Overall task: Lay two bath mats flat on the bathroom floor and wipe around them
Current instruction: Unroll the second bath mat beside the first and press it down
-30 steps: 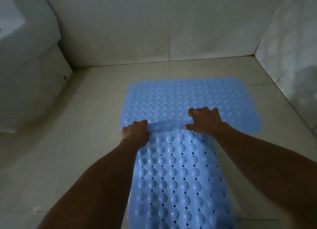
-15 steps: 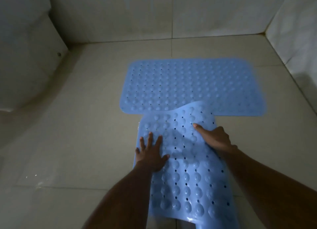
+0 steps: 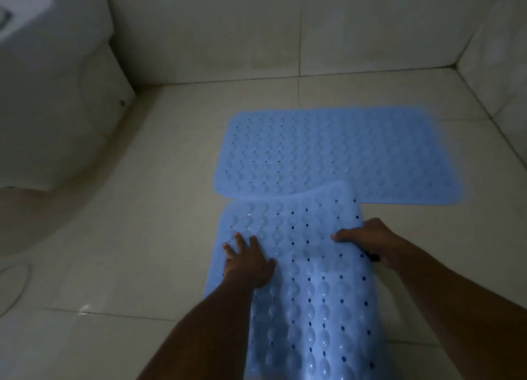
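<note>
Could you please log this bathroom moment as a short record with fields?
Far mat: pale blue perforated rubber bath mat, flat on the floor, lying crosswise
Near mat: second blue perforated rubber bath mat, lengthwise, its far right corner curled up over the far mat's near edge
Left hand: left hand, palm pressed flat on the near mat, fingers spread
Right hand: right hand, grip closed on the near mat's right edge
Floor: beige tiled floor
Left side: white toilet base

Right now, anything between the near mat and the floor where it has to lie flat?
Yes: the far mat. The near mat overlaps its near edge with a raised far-right corner. Left hand presses flat; right hand is at the right edge. Floor beside looks bare.
</note>
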